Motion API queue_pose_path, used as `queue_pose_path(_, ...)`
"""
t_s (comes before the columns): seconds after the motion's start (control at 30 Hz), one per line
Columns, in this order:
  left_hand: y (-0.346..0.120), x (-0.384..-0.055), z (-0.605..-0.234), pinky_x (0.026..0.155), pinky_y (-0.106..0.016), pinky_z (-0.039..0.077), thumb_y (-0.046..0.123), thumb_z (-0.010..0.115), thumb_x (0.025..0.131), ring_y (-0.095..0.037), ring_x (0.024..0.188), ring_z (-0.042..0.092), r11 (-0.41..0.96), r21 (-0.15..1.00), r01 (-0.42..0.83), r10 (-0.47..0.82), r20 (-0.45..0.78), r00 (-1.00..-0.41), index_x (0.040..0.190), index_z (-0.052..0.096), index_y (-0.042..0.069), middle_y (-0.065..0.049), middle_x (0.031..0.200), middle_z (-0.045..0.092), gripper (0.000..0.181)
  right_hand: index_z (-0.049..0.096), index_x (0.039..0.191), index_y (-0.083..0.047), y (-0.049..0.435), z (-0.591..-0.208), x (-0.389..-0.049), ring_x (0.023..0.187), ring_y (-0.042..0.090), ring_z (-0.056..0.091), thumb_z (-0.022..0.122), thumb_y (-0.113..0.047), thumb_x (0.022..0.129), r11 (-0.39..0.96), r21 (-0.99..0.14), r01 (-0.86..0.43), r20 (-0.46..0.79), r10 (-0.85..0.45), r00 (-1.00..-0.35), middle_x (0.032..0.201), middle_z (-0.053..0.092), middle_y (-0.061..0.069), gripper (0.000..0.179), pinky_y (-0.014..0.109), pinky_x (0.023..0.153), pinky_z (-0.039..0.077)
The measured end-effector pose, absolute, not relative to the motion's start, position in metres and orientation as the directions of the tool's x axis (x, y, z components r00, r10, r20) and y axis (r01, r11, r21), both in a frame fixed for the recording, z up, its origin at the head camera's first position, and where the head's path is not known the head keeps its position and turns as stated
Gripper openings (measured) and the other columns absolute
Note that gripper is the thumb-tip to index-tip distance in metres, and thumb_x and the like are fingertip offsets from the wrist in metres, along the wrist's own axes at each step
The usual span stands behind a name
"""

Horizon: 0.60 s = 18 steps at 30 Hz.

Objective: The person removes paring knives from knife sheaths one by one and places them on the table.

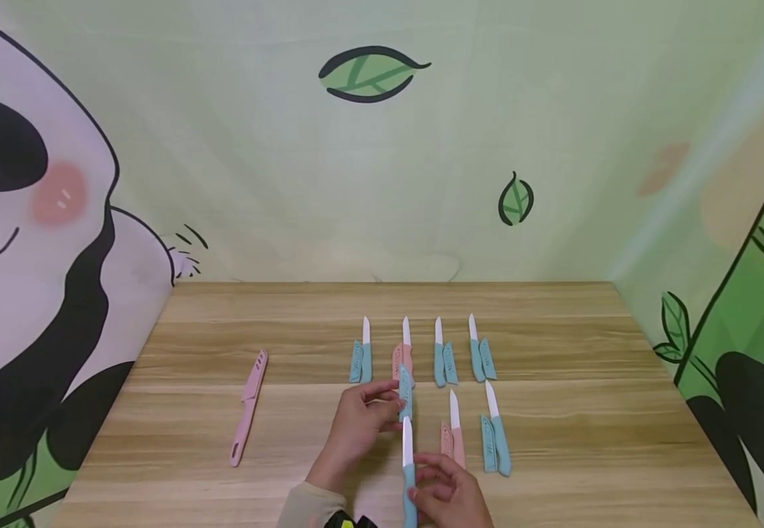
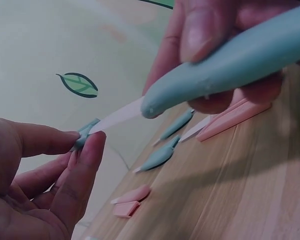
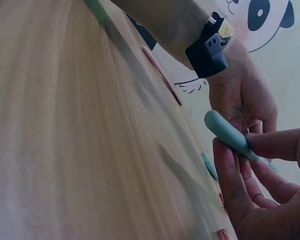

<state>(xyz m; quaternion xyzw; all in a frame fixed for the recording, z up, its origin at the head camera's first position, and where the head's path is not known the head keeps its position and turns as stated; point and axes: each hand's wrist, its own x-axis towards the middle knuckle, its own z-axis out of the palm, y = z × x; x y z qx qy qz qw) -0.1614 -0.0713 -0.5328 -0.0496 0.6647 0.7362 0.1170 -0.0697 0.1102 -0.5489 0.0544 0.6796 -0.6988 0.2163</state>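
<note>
My left hand (image 1: 361, 424) pinches a light blue blade sheath (image 1: 405, 385) between thumb and fingers, above the middle of the wooden table. Below it in the head view, my right hand (image 1: 453, 490) grips the blue handle of a small paring knife (image 1: 410, 480). The knife's white blade (image 2: 121, 114) points away from me, its tip right at the sheath's near end. In the left wrist view the blue handle crosses in front of the right fingers. From the right wrist, the handle (image 3: 227, 134) shows between thumb and fingers, with the left hand beyond it.
A pink knife in its sheath (image 1: 248, 407) lies alone at the left. Across the back stand several bare knives beside their sheaths, such as a blue one (image 1: 366, 359). Nearer on the right lie a pink knife (image 1: 457, 436) and a blue knife (image 1: 501, 444), each beside its sheath.
</note>
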Motion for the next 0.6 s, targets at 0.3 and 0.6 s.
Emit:
queue_pose_path(0.3,-0.0702,-0.1608,-0.5321,0.081,-0.042,0.066,-0.001,0.068,0.094,-0.012,0.086,0.069,-0.084,0.970,-0.227,0.115,-0.216,-0.969,0.129,0.066,-0.007,-0.013,0.103,0.067,0.036,0.054,0.135,0.011,0.1094,-0.5532,-0.0662,0.083,0.013,0.070,0.077,0.000,0.085,-0.005,-0.922,0.388,-0.375,-0.239,-0.896,0.099,0.070,0.002,0.055,0.027,0.066,0.061)
queue_pose_path(0.6,-0.0674,-0.1581,-0.5312,0.079,-0.042,0.066,-0.001,0.069,0.093,-0.011,0.085,0.069,-0.084,0.972,-0.220,0.110,-0.210,-0.971,0.129,0.065,-0.008,-0.013,0.103,0.067,0.036,0.053,0.135,0.012,0.1104,-0.5515,-0.0657,0.083,0.011,0.071,0.077,-0.001,0.085,-0.017,-0.921,0.390,-0.373,-0.248,-0.894,0.098,0.070,0.001,0.057,0.028,0.068,0.062)
